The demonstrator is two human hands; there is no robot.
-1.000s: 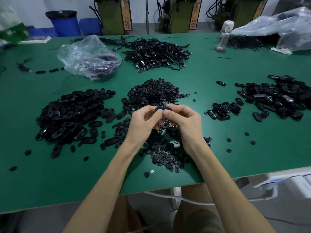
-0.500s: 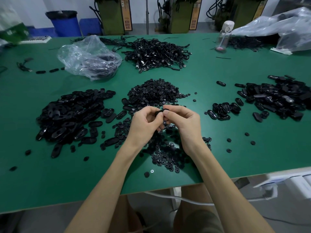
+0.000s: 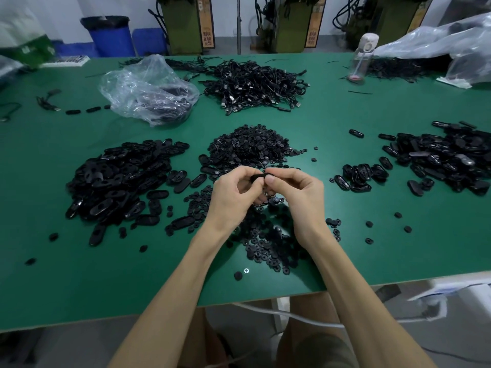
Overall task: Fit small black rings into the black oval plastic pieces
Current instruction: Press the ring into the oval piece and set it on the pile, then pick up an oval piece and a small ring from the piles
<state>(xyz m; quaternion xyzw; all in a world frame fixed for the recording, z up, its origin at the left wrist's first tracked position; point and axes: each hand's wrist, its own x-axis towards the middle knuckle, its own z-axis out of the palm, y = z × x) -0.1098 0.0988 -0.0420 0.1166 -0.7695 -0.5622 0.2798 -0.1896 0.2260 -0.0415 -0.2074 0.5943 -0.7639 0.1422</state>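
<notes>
I sit at a wide green table (image 3: 79,288) whose near edge runs across in front of me. Past its far edge the floor (image 3: 223,45) is grey and the wall (image 3: 66,9) is white. Against that wall stands a blue bin (image 3: 111,38) with a black liner, and a blue crate (image 3: 148,41) just beside it. Three olive-green machines (image 3: 289,22) stand in a row behind the table, black cables (image 3: 342,14) hanging on them, a thin metal pole (image 3: 238,22) between two of them. Under the table a white cable (image 3: 265,310) runs to my right. The light is even and soft.
</notes>
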